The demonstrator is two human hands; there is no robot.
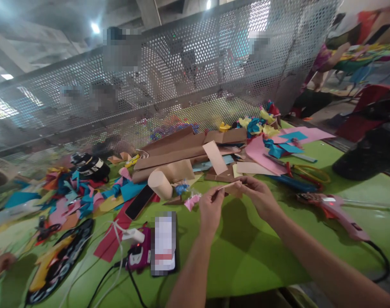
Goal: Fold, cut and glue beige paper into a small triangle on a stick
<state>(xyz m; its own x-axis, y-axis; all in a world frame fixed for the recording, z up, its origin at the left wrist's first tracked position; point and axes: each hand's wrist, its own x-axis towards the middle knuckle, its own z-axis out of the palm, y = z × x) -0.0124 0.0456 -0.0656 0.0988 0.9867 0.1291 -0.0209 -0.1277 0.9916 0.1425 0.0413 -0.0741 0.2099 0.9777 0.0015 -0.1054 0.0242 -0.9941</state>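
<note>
Nearest, at 7 o'clock: a blurred-screen phone (164, 243) lies flat on the green table top (246, 252), touching a magenta power pack (140, 253) with white and black cables running off the near edge. At 8 o'clock lies a black oval cut-out with yellow and orange shapes glued on it (55, 261).

Centre: both forearms come in from 5–6 o'clock. Left hand (210, 207) and right hand (260, 197) meet just above the table, both closed in a pinch on one small tan paper strip (229, 186), fingertips at either end. The strip looks partly folded or rolled; I can't tell which. My read: shaping is in progress, not finished, and the piece isn't joined to anything yet.

At 3 o'clock: a pink hot glue gun (337, 210) lies on its side, untouched, black cord trailing to the edge. Beyond it lies a pair of yellow-handled scissors (310, 173), also idle.

At 10–11 o'clock: a rolled tan paper cone (160, 184) and a black rectangular slab (139, 202) lie beside it. Past them is a stack of long brown cardboard sheets (185, 149), mostly uncut, so plenty of stock is left. Pink paper sheets (262, 156) sit at 1 o'clock, and blue, pink and yellow offcuts (69, 192) are strewn at 9 o'clock.

Farthest: a perforated metal screen (182, 77) closes off the back of the table.
</note>
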